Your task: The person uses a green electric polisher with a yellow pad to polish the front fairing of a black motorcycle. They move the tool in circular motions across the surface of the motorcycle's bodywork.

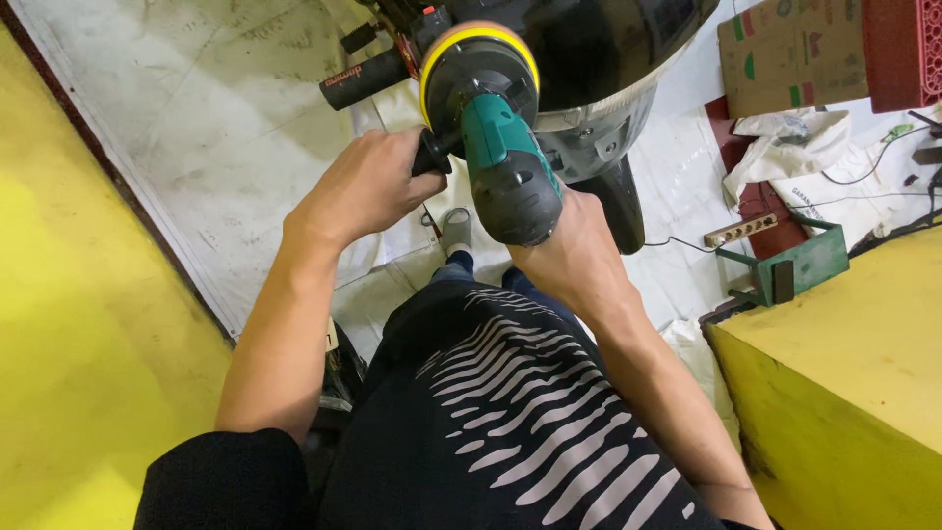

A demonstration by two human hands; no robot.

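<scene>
A green and black power polisher (502, 147) with a round yellow-rimmed pad (478, 61) is held up against the glossy black body panel of a motorcycle (599, 49). My left hand (368, 186) is closed around the polisher's black side handle. Lower right of it, my right hand (569, 250) grips the tool's rear body from below. The pad faces the black panel near the handlebar grip (361, 79). My black shirt with white stripes fills the lower middle of the view.
A yellow block (844, 373) stands at the right and a yellow floor area at the left. Behind are a green metal stand (795, 265), a wooden power strip (741, 231) with a cable, white cloth, a cardboard box (790, 49) and a red crate (903, 49).
</scene>
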